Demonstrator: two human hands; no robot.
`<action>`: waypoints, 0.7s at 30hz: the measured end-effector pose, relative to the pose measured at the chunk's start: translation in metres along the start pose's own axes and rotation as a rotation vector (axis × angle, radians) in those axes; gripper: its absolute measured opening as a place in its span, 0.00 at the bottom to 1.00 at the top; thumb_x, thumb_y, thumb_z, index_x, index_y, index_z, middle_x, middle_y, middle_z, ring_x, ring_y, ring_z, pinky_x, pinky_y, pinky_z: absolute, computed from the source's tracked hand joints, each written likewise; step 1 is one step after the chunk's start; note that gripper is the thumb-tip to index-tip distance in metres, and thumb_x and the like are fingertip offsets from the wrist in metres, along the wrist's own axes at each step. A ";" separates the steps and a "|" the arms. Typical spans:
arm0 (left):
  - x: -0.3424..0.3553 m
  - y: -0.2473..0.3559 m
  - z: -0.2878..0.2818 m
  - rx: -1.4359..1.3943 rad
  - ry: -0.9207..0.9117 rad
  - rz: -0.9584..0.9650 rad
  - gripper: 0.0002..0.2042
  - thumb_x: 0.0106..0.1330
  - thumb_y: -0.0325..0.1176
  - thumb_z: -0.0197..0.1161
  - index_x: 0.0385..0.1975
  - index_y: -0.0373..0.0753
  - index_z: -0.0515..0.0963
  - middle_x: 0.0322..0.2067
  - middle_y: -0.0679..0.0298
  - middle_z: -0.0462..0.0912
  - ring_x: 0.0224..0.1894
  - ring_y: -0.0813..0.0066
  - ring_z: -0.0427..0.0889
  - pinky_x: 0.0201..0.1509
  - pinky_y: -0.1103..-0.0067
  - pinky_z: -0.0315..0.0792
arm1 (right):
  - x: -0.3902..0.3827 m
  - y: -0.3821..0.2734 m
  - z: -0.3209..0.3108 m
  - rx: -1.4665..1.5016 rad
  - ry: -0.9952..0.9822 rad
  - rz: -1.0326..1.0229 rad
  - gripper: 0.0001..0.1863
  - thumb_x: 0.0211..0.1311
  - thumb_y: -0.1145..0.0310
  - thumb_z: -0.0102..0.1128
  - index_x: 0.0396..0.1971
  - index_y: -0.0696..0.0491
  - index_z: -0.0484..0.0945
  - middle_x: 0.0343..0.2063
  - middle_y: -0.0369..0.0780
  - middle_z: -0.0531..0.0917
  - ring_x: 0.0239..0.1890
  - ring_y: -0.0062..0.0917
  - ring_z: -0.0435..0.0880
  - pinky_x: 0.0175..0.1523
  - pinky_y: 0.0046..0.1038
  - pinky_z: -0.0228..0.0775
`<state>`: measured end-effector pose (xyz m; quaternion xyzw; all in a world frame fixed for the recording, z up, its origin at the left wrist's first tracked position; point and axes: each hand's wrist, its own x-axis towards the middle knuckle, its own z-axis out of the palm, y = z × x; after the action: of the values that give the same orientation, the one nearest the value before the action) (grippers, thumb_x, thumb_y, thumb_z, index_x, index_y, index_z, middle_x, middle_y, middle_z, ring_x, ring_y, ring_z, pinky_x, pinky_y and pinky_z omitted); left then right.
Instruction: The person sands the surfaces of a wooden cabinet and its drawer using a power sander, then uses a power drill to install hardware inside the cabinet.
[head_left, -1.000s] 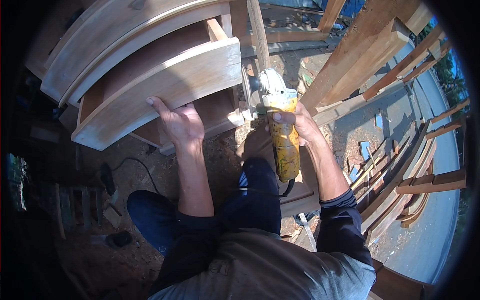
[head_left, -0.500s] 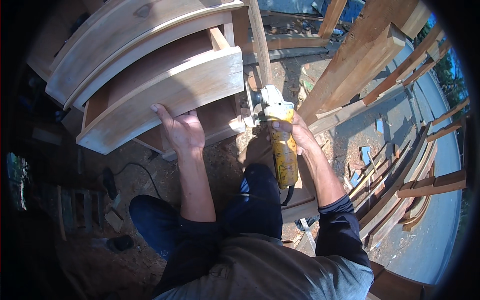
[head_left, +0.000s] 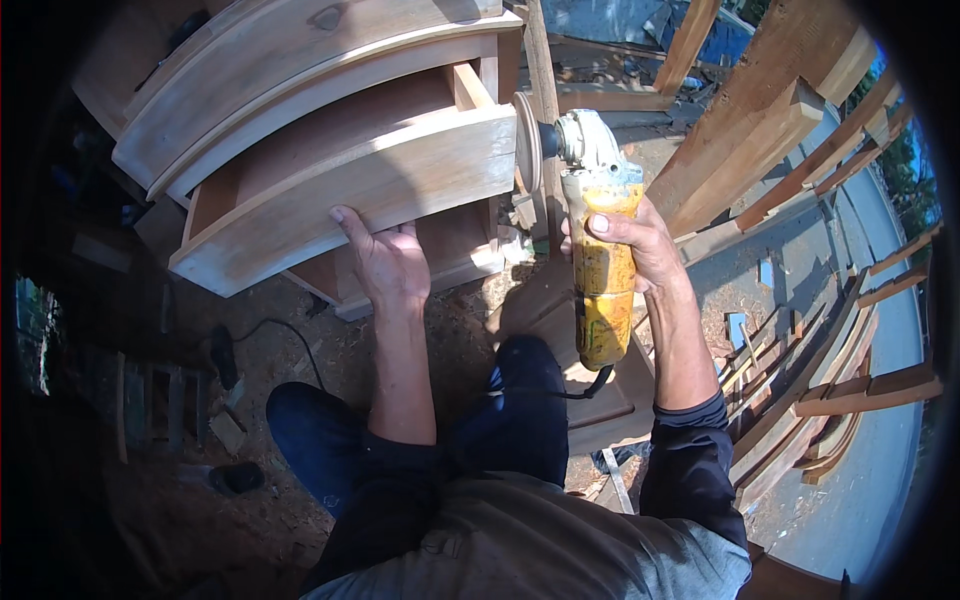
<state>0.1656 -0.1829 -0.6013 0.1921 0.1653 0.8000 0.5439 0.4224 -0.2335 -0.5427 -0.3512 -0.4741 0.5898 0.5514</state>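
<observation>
A pale wooden drawer (head_left: 350, 195) with a curved front is pulled partway out of a wooden cabinet (head_left: 330, 70). My left hand (head_left: 392, 265) grips the lower edge of the drawer front, thumb on its face and fingers underneath, partly hidden. In my right hand (head_left: 645, 245) is a yellow, worn angle grinder (head_left: 604, 270), its body held upright in the picture. Its round sanding disc (head_left: 529, 142) stands edgewise at the right end of the drawer front, seemingly touching it. A black cord (head_left: 590, 390) leaves the grinder's lower end.
A wooden panel (head_left: 600, 400) lies beside my right knee. Thick timber posts (head_left: 760, 110) lean at the upper right, with curved wood strips (head_left: 810, 400) stacked below them. A dark cord (head_left: 290, 330) crosses the shaving-strewn ground at left, near a small slatted wooden piece (head_left: 165, 410).
My right hand has raised the grinder along the drawer's right end, and its disc now shows at the front's upper corner. My left hand keeps its hold; the whole view has shifted slightly.
</observation>
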 end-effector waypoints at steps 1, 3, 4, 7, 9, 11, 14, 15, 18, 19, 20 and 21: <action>0.000 -0.001 0.001 0.014 0.010 -0.002 0.37 0.71 0.58 0.50 0.73 0.45 0.48 0.71 0.66 0.54 0.74 0.68 0.52 0.78 0.63 0.46 | -0.001 0.002 -0.001 0.004 0.005 0.012 0.30 0.50 0.65 0.72 0.52 0.60 0.72 0.35 0.44 0.83 0.34 0.30 0.86 0.41 0.33 0.83; 0.000 -0.001 0.005 0.019 0.015 0.011 0.37 0.71 0.58 0.50 0.73 0.45 0.47 0.71 0.65 0.53 0.74 0.68 0.51 0.78 0.63 0.46 | 0.001 0.008 -0.005 -0.013 0.011 0.016 0.29 0.50 0.65 0.72 0.51 0.60 0.73 0.33 0.45 0.83 0.32 0.30 0.86 0.40 0.32 0.83; -0.001 0.000 0.007 0.025 0.013 0.018 0.38 0.71 0.58 0.49 0.73 0.44 0.46 0.71 0.64 0.53 0.74 0.68 0.50 0.79 0.63 0.45 | 0.001 0.012 -0.008 -0.031 0.019 0.011 0.29 0.50 0.64 0.72 0.51 0.59 0.73 0.33 0.45 0.83 0.31 0.31 0.86 0.40 0.32 0.83; 0.000 -0.001 0.002 0.037 -0.006 0.025 0.38 0.71 0.59 0.48 0.73 0.44 0.46 0.71 0.63 0.53 0.74 0.68 0.50 0.79 0.64 0.45 | 0.003 0.016 -0.011 -0.029 -0.017 0.056 0.29 0.50 0.64 0.72 0.51 0.60 0.72 0.33 0.45 0.84 0.31 0.31 0.86 0.39 0.32 0.82; 0.002 -0.001 0.000 0.036 -0.011 0.024 0.38 0.71 0.59 0.48 0.73 0.44 0.46 0.71 0.64 0.53 0.74 0.69 0.51 0.79 0.65 0.46 | 0.001 0.023 -0.014 -0.030 0.003 0.071 0.29 0.50 0.64 0.72 0.51 0.60 0.72 0.33 0.45 0.84 0.31 0.31 0.86 0.39 0.32 0.82; 0.003 -0.002 -0.001 0.032 -0.013 0.023 0.38 0.71 0.60 0.48 0.73 0.44 0.46 0.71 0.64 0.53 0.74 0.69 0.51 0.79 0.65 0.46 | 0.001 0.026 -0.017 -0.034 0.023 0.089 0.30 0.50 0.64 0.72 0.51 0.60 0.72 0.33 0.45 0.84 0.31 0.32 0.86 0.38 0.32 0.82; 0.001 -0.002 0.000 0.051 -0.004 0.032 0.38 0.71 0.60 0.47 0.73 0.44 0.46 0.71 0.64 0.52 0.74 0.69 0.51 0.78 0.65 0.46 | -0.002 0.035 -0.021 -0.027 0.040 0.086 0.30 0.49 0.65 0.72 0.51 0.60 0.72 0.33 0.46 0.84 0.31 0.32 0.86 0.38 0.32 0.82; 0.002 -0.002 0.001 0.048 -0.006 0.035 0.38 0.71 0.60 0.47 0.73 0.44 0.46 0.71 0.64 0.52 0.74 0.69 0.51 0.78 0.65 0.46 | 0.000 0.037 -0.023 -0.033 0.037 0.084 0.30 0.49 0.65 0.72 0.51 0.60 0.71 0.33 0.46 0.84 0.31 0.32 0.86 0.37 0.32 0.82; 0.001 -0.005 0.001 0.048 -0.013 0.040 0.39 0.70 0.61 0.48 0.73 0.44 0.47 0.71 0.65 0.52 0.74 0.69 0.52 0.78 0.65 0.46 | -0.004 0.040 -0.023 -0.020 0.038 0.095 0.30 0.48 0.66 0.72 0.51 0.60 0.71 0.33 0.45 0.83 0.31 0.32 0.86 0.37 0.33 0.82; 0.001 -0.006 0.001 0.050 -0.018 0.043 0.39 0.70 0.61 0.48 0.73 0.44 0.47 0.71 0.65 0.53 0.74 0.69 0.52 0.78 0.65 0.46 | -0.006 0.039 -0.022 -0.001 0.042 0.109 0.31 0.48 0.66 0.72 0.51 0.60 0.71 0.33 0.45 0.83 0.30 0.32 0.86 0.37 0.32 0.82; 0.001 -0.006 0.001 0.049 -0.017 0.047 0.39 0.70 0.61 0.48 0.73 0.44 0.47 0.71 0.65 0.53 0.74 0.69 0.52 0.78 0.65 0.46 | -0.004 0.040 -0.024 -0.002 0.038 0.109 0.31 0.48 0.66 0.72 0.51 0.60 0.71 0.33 0.45 0.83 0.30 0.32 0.86 0.37 0.32 0.82; 0.001 -0.005 0.002 0.047 -0.017 0.042 0.39 0.70 0.61 0.49 0.73 0.44 0.47 0.71 0.65 0.53 0.74 0.69 0.52 0.78 0.65 0.46 | -0.003 0.045 -0.026 -0.010 0.055 0.103 0.30 0.47 0.66 0.72 0.51 0.60 0.71 0.32 0.45 0.83 0.30 0.32 0.86 0.37 0.32 0.82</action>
<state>0.1705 -0.1799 -0.6021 0.2150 0.1757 0.8055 0.5235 0.4332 -0.2296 -0.5936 -0.3940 -0.4427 0.6053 0.5314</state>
